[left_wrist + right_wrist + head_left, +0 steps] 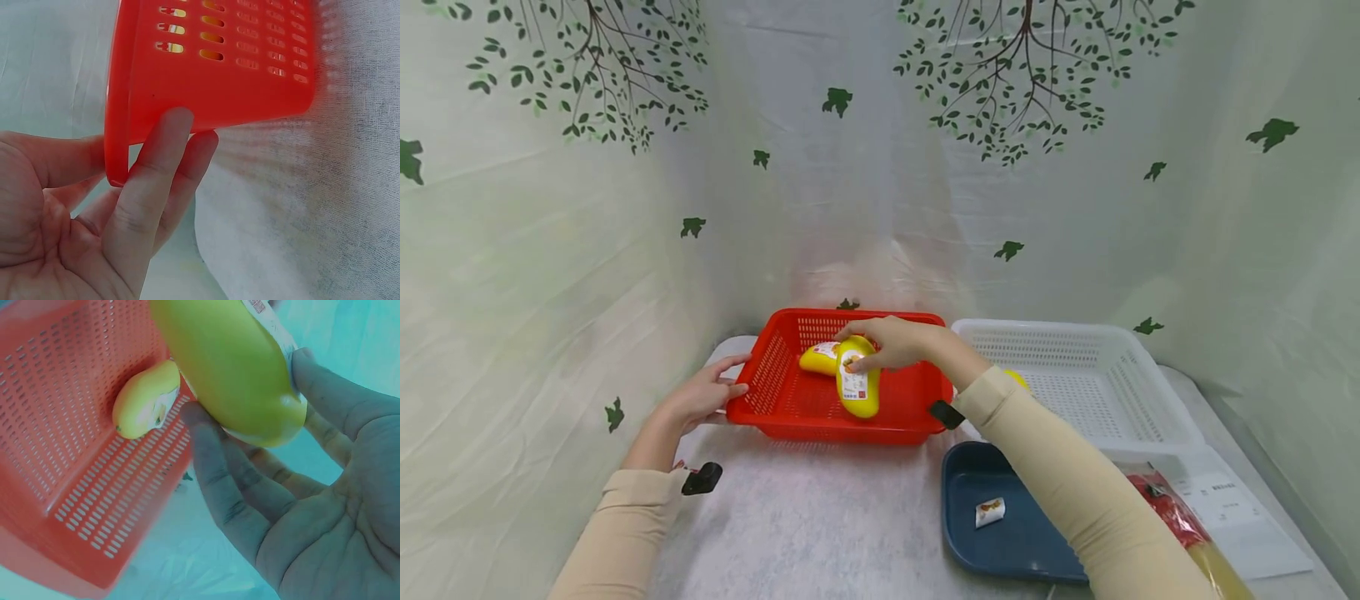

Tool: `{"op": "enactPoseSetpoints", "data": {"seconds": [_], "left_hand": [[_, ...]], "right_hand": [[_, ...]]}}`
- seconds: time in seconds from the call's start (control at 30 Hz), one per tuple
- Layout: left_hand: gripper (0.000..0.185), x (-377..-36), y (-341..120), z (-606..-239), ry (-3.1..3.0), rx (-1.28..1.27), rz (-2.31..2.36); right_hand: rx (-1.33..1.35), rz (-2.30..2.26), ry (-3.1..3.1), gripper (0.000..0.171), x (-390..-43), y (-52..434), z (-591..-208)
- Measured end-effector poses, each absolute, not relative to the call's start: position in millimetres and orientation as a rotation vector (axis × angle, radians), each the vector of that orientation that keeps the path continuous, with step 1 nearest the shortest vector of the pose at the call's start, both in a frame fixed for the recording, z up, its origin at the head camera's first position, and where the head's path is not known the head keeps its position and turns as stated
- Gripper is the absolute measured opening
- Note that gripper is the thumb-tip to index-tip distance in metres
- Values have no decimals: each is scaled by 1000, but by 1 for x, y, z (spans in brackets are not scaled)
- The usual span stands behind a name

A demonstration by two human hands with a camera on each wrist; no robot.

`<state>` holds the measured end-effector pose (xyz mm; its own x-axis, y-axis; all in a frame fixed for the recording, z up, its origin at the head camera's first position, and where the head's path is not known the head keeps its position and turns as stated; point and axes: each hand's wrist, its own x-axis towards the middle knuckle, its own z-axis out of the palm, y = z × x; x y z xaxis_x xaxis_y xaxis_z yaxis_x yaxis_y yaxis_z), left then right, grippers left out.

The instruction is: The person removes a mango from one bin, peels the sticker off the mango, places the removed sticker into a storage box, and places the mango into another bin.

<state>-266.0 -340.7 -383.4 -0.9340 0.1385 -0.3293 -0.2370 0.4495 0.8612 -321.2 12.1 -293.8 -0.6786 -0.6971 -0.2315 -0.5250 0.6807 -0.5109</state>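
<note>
In the head view, my left hand (pixel 696 396) grips the left rim of a red perforated basket (pixel 917 387). The left wrist view shows the thumb on one side of that rim and fingers (pixel 147 181) against the outer wall. My right hand (pixel 891 340) holds a yellow mango (pixel 859 400) with a white printed label, up over the basket. Thumb and fingertips pinch its upper end, as the right wrist view also shows. A second labelled mango (pixel 145 400) lies on the basket floor behind the held one.
Right of the red basket stands a white perforated basket (pixel 1138 417); a yellow thing (pixel 1017 378) in it is mostly hidden by my right forearm. Nearer lies a blue tray (pixel 958 533) with a small white packet (pixel 990 512). A red-and-gold package (pixel 1176 517) and white paper (pixel 1270 542) are at right.
</note>
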Motion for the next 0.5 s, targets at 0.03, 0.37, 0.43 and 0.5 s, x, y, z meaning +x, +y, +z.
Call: {"op": "enactPoseSetpoints", "data": {"seconds": [0.03,0.37,0.43,0.5], "left_hand": [[69,-266,-340,-384,2355,-86,1480],[69,-265,-340,-385,2363,-72,1494],[68,-265,-341,-386,2360,-67,1500],[68,-266,-339,-386,2358,-63,1503]], "right_hand": [[-963,-578,2485,62,-319,14,-294],[-1081,-602,2480,58,-290,35,-294],[-1095,-612,2466,57,-283,38,-294],[-1102,-612,2455,57,-277,42,-296]]}}
